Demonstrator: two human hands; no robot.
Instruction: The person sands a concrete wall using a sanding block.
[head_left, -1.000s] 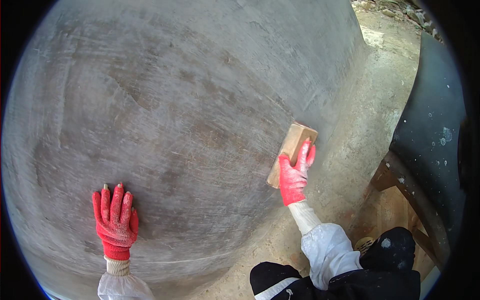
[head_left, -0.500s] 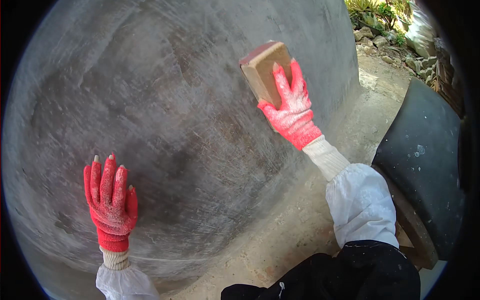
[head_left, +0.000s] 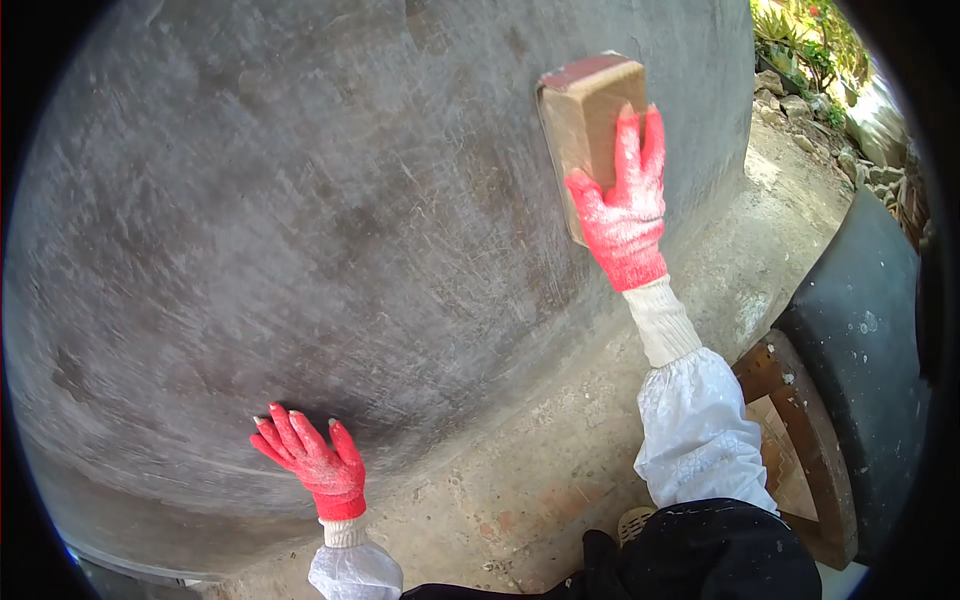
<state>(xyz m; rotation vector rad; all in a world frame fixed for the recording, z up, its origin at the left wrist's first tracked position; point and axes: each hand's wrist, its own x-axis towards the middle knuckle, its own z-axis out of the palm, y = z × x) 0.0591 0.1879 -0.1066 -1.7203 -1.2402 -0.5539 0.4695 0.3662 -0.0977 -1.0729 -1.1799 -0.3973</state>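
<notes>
My right hand (head_left: 628, 205), in a dusty red glove with bare fingertips, grips a brown sanding block (head_left: 600, 125) whose reddish sandpaper wraps over its top end. The block's far side lies against a large, curved grey wall (head_left: 400, 240) covered in pale scratch marks. Lower down on the left, my left hand (head_left: 318, 462) wears a matching glove. Its fingers are stretched and spread against the wall's lower part, and nothing is in them. White dust coats both gloves.
A rough concrete floor (head_left: 560, 490) runs along the wall's foot. At the right stands a brown wooden frame (head_left: 825, 460) beside a dark curved sheet (head_left: 865, 340) with pale spots. Rocks (head_left: 790, 105), plants and a white sack (head_left: 880, 125) are at the upper right.
My right hand has moved up and to the right with the sanding block. My left hand has shifted right and lower in the picture. The view has also shifted.
</notes>
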